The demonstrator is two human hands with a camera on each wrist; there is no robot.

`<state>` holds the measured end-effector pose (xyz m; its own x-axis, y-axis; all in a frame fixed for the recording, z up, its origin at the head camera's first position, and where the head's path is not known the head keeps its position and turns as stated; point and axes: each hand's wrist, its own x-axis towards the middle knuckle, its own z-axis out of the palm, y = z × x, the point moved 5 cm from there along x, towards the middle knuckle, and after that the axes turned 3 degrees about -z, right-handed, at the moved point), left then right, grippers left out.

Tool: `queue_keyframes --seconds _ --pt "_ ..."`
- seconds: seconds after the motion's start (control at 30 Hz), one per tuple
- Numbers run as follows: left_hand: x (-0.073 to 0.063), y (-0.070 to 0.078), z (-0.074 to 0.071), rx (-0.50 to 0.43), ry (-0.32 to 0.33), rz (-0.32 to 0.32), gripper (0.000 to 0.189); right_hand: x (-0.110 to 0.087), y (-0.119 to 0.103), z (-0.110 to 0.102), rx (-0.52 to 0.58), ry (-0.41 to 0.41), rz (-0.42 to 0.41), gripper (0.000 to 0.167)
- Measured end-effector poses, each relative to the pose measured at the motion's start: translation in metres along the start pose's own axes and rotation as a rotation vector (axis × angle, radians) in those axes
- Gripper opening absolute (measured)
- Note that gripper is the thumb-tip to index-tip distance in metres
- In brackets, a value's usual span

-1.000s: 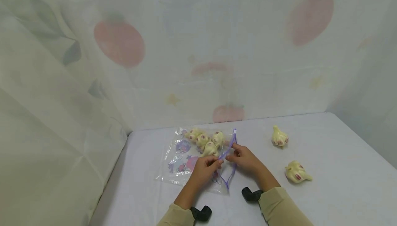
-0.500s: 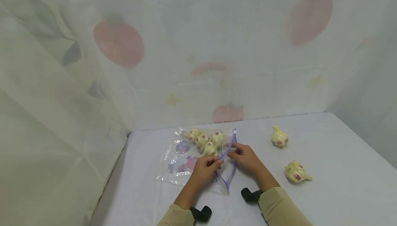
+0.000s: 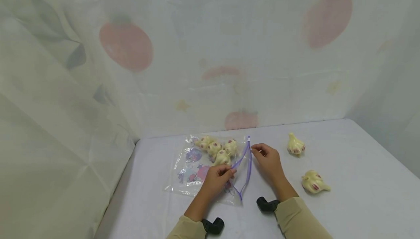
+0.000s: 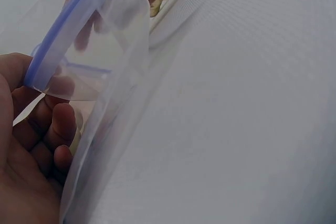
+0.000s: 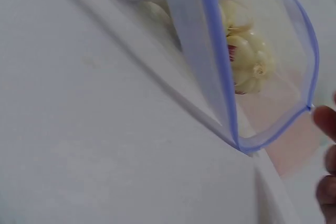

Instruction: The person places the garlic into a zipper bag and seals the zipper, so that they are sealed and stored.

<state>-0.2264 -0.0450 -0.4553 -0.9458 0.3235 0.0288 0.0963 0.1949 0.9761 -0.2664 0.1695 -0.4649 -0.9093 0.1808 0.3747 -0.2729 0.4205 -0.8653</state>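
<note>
A clear zip bag (image 3: 187,178) with purple edging and printed pictures lies on the table, its mouth gaping to the right. Several garlic bulbs (image 3: 214,149) are inside it, one also showing through the mouth in the right wrist view. The left hand (image 3: 216,180) pinches the near side of the purple rim between thumb and fingers. At the far part of the rim, the right hand (image 3: 270,160) has thumb and forefinger tips together on the edge, which is drawn to a point there. In the right wrist view its fingers (image 5: 326,121) are partly cut off.
Two more garlic bulbs lie loose on the white table (image 3: 361,180), one farther back (image 3: 296,145) and one nearer (image 3: 314,182), both right of the right hand. Hanging fabric (image 3: 279,85) with fruit prints bounds the table at the back and sides.
The right hand has moved from within the bag's mouth to the rim's far part, up and right. The mouth's right edge now bows outward. The left hand and the garlic have stayed put.
</note>
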Motion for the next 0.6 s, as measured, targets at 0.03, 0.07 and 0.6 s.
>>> queue_keyframes --seconds 0.03,0.07,0.6 --pt "-0.001 0.001 0.000 -0.004 0.000 0.004 0.023 0.001 -0.001 -0.006 0.005 0.081 -0.019 0.007" --pt "-0.001 0.002 0.000 -0.005 -0.001 0.009 0.023 0.001 -0.001 -0.012 0.004 0.166 -0.046 0.007" --pt "0.012 -0.032 0.001 0.020 0.013 -0.027 0.025 0.001 0.012 -0.071 -0.072 0.783 -0.066 0.033"
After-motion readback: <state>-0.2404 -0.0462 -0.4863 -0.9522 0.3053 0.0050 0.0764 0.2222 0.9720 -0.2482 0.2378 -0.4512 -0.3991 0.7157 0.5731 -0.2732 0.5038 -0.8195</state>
